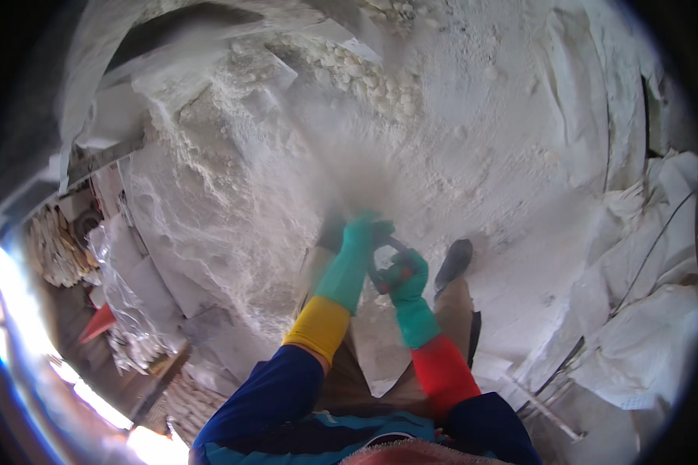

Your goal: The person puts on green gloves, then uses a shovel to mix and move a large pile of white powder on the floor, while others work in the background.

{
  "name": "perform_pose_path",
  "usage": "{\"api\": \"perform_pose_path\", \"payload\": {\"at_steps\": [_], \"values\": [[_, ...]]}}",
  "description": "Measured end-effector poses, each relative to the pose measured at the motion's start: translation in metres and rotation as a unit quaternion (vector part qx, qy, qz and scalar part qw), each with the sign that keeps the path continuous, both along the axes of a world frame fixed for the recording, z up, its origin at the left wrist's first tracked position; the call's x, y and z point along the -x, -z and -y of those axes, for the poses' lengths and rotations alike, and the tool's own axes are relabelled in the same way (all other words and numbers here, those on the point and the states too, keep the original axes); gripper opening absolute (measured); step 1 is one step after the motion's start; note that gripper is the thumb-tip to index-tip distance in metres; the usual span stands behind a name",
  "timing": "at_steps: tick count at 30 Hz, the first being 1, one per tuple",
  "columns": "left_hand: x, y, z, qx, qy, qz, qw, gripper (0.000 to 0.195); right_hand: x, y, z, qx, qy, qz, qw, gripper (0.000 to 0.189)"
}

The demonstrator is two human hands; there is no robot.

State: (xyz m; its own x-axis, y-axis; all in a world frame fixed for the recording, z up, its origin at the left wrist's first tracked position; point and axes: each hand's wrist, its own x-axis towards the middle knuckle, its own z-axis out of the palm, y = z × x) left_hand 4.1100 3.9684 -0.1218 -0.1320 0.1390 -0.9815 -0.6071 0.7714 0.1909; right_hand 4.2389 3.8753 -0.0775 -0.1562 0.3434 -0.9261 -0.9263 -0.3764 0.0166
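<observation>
My left hand [362,232], in a green rubber glove with a yellow cuff, grips the shaft [317,148] of what looks like a shovel. My right hand [406,276], gloved in green with a red cuff, is closed on the dark looped handle [378,273] at its near end. The shaft runs away from me to the upper left and blurs in a cloud of dust. A pale flat piece [282,72], apparently the blade, shows at its far end against white powder [209,168]. Whitish lumps [360,75] lie just beyond.
My shoe [453,261] stands on the powdery floor. A dust-coated container with a dark opening [180,29] is at upper left. White sacks [634,343] and a thin metal rod [549,410] lie at right. Clear plastic sheeting [134,290] and stacked bundles [58,247] are at left.
</observation>
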Motion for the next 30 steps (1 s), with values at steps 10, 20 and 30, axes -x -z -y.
{"api": "perform_pose_path", "payload": {"at_steps": [10, 20, 30], "values": [[-0.013, 0.059, -0.048, -0.028, 0.004, 0.082, 0.996, 0.026, -0.021, 0.044, -0.068, 0.092, 0.033, 0.091, 0.991, 0.040], [0.052, -0.087, -0.125, -0.287, 0.146, -0.051, 0.945, 0.029, 0.013, -0.143, -0.060, -0.076, -0.100, 0.122, 0.985, 0.038], [0.060, -0.130, -0.130, -0.265, -0.004, 0.000, 0.964, 0.037, -0.020, -0.246, -0.029, -0.457, -0.464, 0.589, 0.478, 0.025]]}}
